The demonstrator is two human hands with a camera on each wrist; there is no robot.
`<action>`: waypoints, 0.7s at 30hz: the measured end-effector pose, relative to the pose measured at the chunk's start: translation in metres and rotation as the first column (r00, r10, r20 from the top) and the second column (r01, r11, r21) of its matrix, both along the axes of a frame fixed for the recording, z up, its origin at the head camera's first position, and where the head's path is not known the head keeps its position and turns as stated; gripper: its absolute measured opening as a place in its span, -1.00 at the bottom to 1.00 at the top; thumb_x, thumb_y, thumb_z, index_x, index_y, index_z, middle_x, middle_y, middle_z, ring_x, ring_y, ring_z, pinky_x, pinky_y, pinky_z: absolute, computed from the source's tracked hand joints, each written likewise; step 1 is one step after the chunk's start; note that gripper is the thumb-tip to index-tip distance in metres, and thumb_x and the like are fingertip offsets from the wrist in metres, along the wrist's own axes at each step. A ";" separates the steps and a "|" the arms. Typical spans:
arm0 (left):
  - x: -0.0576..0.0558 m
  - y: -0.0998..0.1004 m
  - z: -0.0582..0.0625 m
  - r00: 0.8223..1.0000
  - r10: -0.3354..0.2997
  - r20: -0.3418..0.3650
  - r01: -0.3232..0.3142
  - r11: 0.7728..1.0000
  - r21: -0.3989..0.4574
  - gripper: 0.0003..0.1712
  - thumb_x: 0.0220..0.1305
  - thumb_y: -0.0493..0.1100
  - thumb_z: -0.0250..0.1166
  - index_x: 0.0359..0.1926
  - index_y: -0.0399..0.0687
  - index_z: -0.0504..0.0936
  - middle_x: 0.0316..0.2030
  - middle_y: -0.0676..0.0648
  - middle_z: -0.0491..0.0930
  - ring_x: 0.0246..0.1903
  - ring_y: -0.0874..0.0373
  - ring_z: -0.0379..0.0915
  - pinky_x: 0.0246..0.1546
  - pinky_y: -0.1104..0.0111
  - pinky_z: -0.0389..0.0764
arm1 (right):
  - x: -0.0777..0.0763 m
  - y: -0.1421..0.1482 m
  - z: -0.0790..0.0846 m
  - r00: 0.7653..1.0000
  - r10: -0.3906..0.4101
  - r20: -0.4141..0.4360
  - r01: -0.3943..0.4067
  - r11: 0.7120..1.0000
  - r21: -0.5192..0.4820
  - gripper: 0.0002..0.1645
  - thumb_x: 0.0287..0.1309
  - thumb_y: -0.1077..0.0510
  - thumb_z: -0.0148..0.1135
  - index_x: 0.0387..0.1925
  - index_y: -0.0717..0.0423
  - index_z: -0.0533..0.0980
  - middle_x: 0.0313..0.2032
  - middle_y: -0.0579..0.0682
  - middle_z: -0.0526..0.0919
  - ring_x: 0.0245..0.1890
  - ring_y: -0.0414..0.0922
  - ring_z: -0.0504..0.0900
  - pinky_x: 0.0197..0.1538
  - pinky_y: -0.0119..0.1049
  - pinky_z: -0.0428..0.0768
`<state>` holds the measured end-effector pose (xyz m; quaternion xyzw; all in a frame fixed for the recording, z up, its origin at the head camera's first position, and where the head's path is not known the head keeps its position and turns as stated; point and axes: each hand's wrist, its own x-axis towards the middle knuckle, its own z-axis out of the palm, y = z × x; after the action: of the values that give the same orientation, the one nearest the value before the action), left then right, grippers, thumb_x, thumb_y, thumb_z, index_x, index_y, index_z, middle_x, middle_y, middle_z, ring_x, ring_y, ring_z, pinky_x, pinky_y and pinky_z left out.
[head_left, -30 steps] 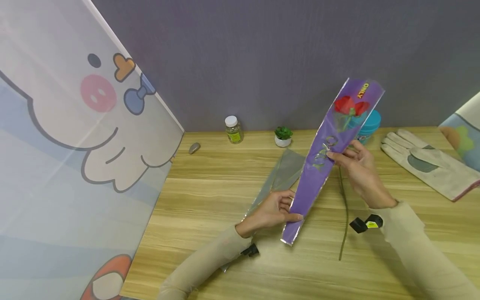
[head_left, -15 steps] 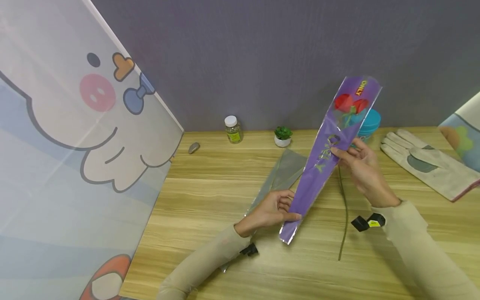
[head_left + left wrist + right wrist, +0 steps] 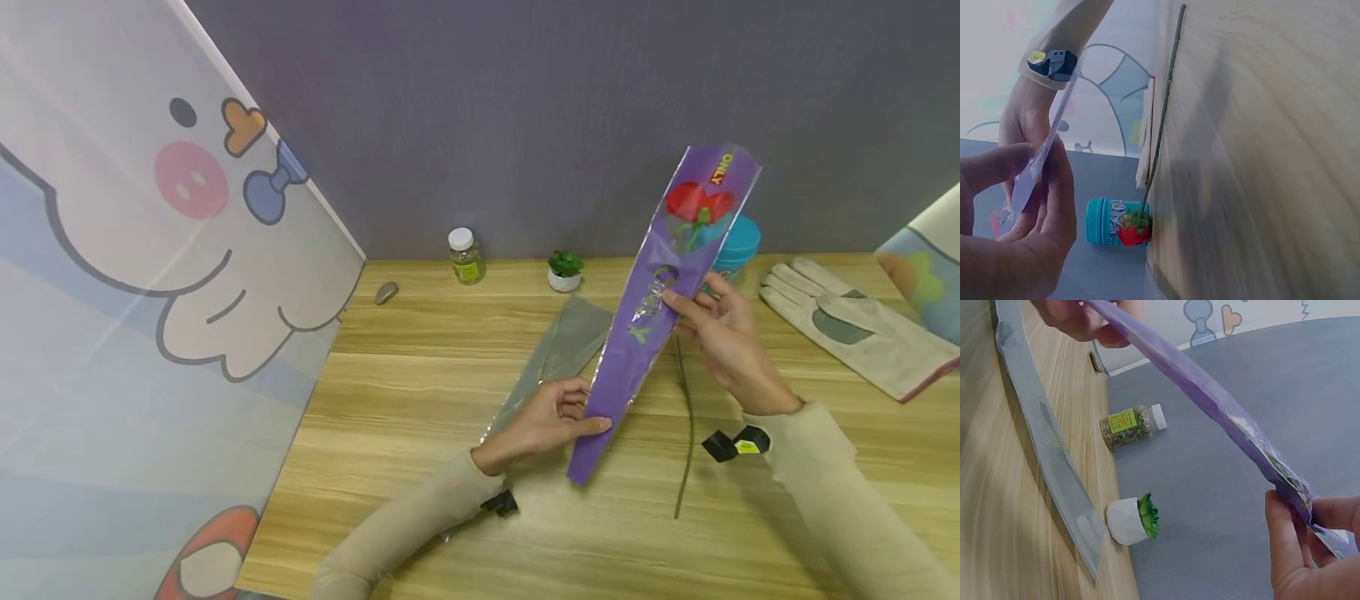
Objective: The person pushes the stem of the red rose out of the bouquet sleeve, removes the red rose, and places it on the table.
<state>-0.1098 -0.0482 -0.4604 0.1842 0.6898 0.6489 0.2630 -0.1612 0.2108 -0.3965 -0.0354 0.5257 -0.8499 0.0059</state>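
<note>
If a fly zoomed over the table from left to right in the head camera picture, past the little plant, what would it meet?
Small grey stone → jar with white lid → little potted plant → purple flower sleeve → right grip → work glove. The teal tub is partly behind the sleeve, so I skipped it.

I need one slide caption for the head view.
Left hand and right hand hold a purple sleeve above a wood-grain table.

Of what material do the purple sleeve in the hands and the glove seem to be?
Purple sleeve: seemingly thin plastic film, glossy; its edges glint.
Glove: cloth or soft leather, I cannot tell which; matte, without bright highlights.
</note>
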 end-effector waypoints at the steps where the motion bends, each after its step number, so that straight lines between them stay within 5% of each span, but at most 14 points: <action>1: 0.000 0.000 0.000 1.000 0.009 -0.012 -0.009 1.000 -0.002 -0.69 0.30 -0.37 0.42 0.03 -0.34 0.61 -0.32 0.05 0.67 -0.41 0.43 0.55 -0.31 0.61 0.58 | 0.000 0.000 0.000 1.000 0.004 -0.001 -0.004 1.000 0.000 -0.57 0.38 0.41 0.23 0.20 0.06 0.46 -0.12 -0.12 0.84 -0.21 -0.25 0.81 -0.24 -0.41 0.77; 13: -0.009 0.004 0.005 0.997 0.062 -0.050 -0.062 0.998 0.004 -0.67 0.31 -0.32 0.43 0.06 -0.29 0.62 -0.13 -0.27 0.73 -0.32 0.38 0.63 -0.24 0.57 0.63 | 0.000 -0.001 0.002 1.000 0.019 0.005 -0.019 1.000 0.008 -0.47 0.38 0.40 0.24 0.29 0.05 0.40 -0.10 -0.09 0.83 -0.19 -0.24 0.81 -0.22 -0.42 0.77; 21: -0.011 0.009 0.006 0.998 0.062 -0.014 -0.061 0.998 0.024 -0.65 0.31 -0.34 0.43 0.09 -0.29 0.62 -0.02 -0.33 0.74 -0.29 0.38 0.67 -0.21 0.53 0.68 | 0.001 -0.003 0.001 0.999 0.030 -0.011 -0.030 0.999 0.027 -0.54 0.38 0.41 0.24 0.23 0.10 0.44 -0.10 -0.10 0.84 -0.19 -0.23 0.81 -0.19 -0.40 0.77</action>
<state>-0.1207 -0.0392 -0.4540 0.1707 0.6893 0.6635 0.2357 -0.1604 0.2076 -0.3951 -0.0482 0.5365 -0.8423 0.0160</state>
